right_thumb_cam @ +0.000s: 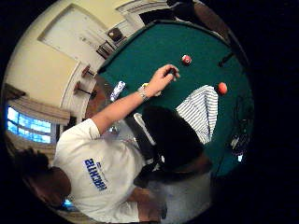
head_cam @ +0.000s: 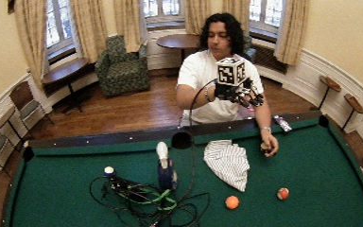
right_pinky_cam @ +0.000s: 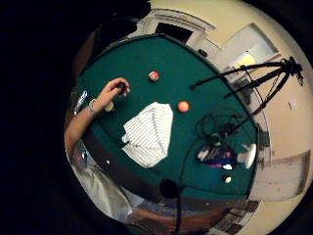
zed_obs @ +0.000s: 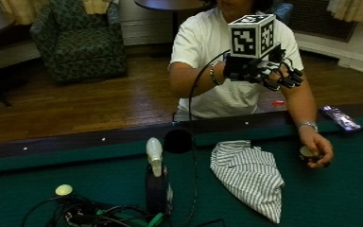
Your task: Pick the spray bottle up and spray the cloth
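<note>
Hovering hand [zed_obs: 266,73] — empty, spray bottle [zed_obs: 156,182] upright

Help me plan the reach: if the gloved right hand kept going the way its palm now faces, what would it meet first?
Probably the striped cloth. The gloved right hand is raised at chest height with its palm toward the table, and the cloth sits near the middle of its palm views. Depth is unclear.

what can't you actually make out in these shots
- Outside view: the spray bottle's base is hidden behind the tangle of cables.
- Both outside views: what the bare hand holds on the green table is mostly covered by its fingers.
- Outside view: the gloved right hand is raised at chest height; its palm faces away.
- Striped cloth: whether it is wet or dry cannot be told in any view.
</note>
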A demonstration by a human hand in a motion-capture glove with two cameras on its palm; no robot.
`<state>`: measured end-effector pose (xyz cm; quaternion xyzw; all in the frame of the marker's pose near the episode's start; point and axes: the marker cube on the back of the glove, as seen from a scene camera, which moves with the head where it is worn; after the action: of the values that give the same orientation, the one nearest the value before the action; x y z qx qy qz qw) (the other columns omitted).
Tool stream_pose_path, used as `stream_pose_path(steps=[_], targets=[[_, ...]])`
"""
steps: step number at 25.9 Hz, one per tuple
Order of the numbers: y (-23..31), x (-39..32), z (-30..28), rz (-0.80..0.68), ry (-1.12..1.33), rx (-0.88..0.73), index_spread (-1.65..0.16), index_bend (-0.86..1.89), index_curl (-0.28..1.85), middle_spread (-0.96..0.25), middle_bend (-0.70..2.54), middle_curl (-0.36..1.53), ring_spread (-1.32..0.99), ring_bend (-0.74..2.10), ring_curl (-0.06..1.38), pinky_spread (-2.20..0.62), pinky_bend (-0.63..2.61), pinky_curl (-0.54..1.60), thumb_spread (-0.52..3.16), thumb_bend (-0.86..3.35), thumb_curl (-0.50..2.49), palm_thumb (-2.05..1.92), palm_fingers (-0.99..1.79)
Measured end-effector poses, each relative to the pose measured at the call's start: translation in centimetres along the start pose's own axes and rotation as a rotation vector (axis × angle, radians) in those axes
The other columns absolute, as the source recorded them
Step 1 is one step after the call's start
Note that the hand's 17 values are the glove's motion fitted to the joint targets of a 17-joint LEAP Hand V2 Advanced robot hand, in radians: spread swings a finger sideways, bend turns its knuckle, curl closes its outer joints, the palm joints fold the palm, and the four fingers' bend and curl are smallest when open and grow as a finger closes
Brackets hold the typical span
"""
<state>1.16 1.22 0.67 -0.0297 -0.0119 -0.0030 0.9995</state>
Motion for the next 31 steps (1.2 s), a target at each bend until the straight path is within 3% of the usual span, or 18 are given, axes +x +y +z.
stream_pose_path(steps=[13, 23, 31], targets=[[6.5, 7.2, 0.3, 0.196, -0.035, 0.02, -0.45, 0.18, 0.28, -0.11, 0.19, 0.25, -0.09, 0.2, 0.19, 0.23, 0.23, 0.24, 1.15, 0.08, 0.19, 0.36, 0.48], [13.2, 12.5, -1.1, 0.433, -0.07, 0.132, -0.45, 0.16, 0.29, -0.11, 0.18, 0.27, -0.08, 0.22, 0.23, 0.23, 0.24, 0.28, 1.19, 0.05, 0.22, 0.4, 0.51], [15.7, 17.7, -2.6, 0.609, -0.169, 0.452, -0.45, 0.16, 0.3, -0.1, 0.17, 0.28, -0.06, 0.26, 0.25, 0.23, 0.24, 0.29, 1.22, 0.02, 0.24, 0.42, 0.54]])
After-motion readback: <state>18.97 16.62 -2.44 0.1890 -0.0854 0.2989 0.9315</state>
